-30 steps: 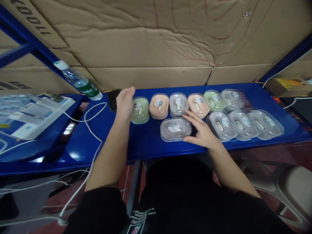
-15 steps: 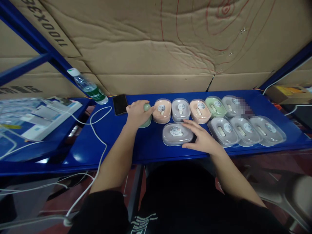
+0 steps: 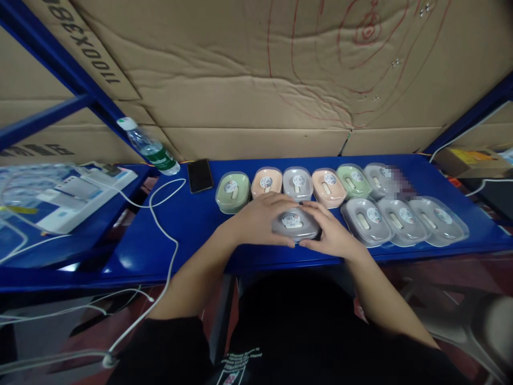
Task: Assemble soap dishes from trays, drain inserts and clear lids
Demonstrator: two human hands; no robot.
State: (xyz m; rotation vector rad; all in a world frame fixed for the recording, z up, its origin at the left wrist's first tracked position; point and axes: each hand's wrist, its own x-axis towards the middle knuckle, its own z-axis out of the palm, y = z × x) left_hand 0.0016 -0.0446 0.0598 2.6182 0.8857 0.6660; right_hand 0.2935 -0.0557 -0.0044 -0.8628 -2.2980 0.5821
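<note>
A grey oval box [image 3: 298,227] with a clear lid and a round label lies near the front edge of the blue table. Around its left side my left hand [image 3: 262,220] is wrapped, fingers along the back and thumb at the front. My right hand [image 3: 331,229] grips its right end the same way. Behind it stands a row with a green box [image 3: 232,193], a pink box [image 3: 266,179], a grey box [image 3: 297,184], another pink box [image 3: 329,188] and another green box [image 3: 355,181].
Several more grey boxes [image 3: 367,222] stand at the right. A phone [image 3: 200,176], a water bottle [image 3: 156,156] and a white cable [image 3: 173,246] lie at the left. A blue frame post and a cardboard wall [image 3: 240,101] rise behind.
My left hand has let go of the left green box and moved right onto the front grey box. My right hand has closed against that box's right end.
</note>
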